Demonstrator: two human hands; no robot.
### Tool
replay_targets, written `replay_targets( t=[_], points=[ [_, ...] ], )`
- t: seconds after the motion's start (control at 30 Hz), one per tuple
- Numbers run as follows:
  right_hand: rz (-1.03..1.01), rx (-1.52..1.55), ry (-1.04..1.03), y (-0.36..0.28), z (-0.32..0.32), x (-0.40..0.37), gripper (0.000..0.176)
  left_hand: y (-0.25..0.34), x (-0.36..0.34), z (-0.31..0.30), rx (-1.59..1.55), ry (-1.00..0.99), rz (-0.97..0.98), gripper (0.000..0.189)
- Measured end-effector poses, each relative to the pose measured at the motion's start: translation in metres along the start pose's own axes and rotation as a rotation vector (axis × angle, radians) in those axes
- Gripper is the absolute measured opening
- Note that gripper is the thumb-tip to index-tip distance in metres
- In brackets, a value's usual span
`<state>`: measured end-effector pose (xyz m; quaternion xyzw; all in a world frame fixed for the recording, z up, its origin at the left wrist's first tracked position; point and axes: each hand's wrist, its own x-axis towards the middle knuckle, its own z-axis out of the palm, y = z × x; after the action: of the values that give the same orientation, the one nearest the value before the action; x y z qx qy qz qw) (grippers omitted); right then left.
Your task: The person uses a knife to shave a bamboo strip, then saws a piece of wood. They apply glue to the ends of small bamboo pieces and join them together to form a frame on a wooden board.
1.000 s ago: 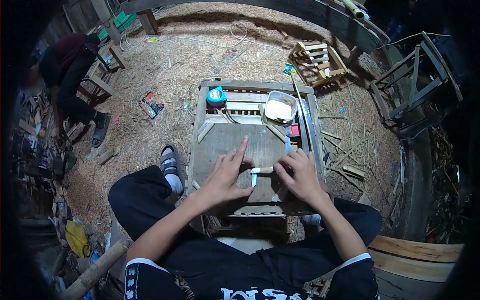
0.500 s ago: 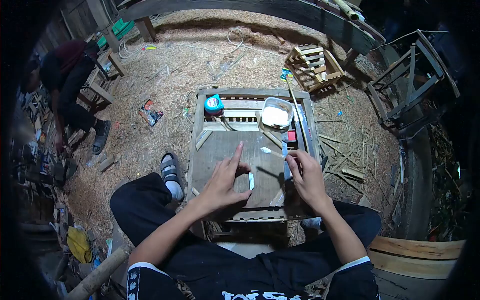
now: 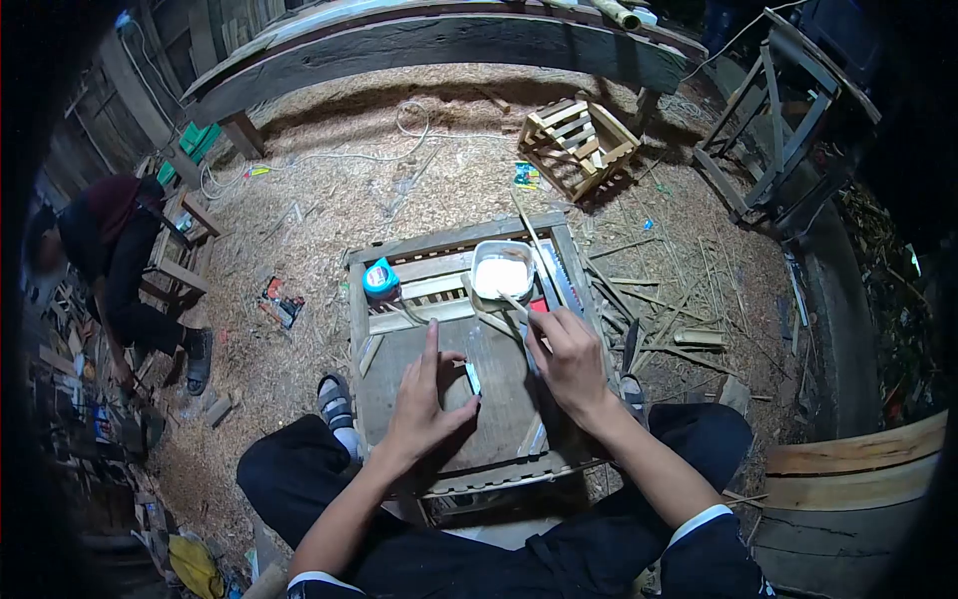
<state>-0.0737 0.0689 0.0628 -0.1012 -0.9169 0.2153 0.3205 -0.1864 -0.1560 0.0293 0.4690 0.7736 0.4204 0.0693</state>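
My right hand (image 3: 571,361) pinches a thin wooden stick (image 3: 514,302). The stick's far end reaches into a small square plastic tub (image 3: 473,268) of white paste (image 3: 502,277). My left hand (image 3: 424,404) is over the board, index finger pointing up. Between its thumb and bent fingers it holds a small narrow strip (image 3: 472,377) with a white face. Below both hands is a low slatted wooden stand (image 3: 399,248) with a flat board (image 3: 439,434) on top. A blue tape measure (image 3: 380,280) sits at its far left corner.
A slatted wooden crate (image 3: 589,150) lies tilted on the shavings-covered floor (image 3: 329,200). A heavy beam (image 3: 439,45) crosses the back. A wooden frame (image 3: 778,130) stands at right, and loose sticks (image 3: 689,299) lie nearby. Another person (image 3: 110,240) bends over at left.
The stick's white-tipped end has moved from over the board into the tub, with my right hand moving towards it. My left hand keeps the strip. The whole view has shifted.
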Motion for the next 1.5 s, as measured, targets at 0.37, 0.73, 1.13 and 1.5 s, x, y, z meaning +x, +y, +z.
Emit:
replay_targets(
  t=[0.37, 0.73, 1.13, 1.5],
  points=[
    [0.025, -0.151, -0.003, 0.02, 0.035, 0.019, 0.018, 0.002, 0.012, 0.003, -0.019, -0.023, -0.016, 0.125],
    [0.048, -0.098, -0.019, 0.009, 0.026, 0.024, 0.016, 0.004, 0.014, 0.001, -0.021, -0.029, -0.005, 0.124],
    [0.065, -0.08, -0.034, 0.011, 0.03, 0.022, 0.019, 0.004, 0.016, 0.003, -0.027, -0.044, -0.005, 0.122],
    [0.1, -0.09, -0.078, 0.009, 0.031, 0.021, 0.021, 0.003, 0.023, 0.01, -0.023, -0.03, 0.041, 0.122]
  ],
)
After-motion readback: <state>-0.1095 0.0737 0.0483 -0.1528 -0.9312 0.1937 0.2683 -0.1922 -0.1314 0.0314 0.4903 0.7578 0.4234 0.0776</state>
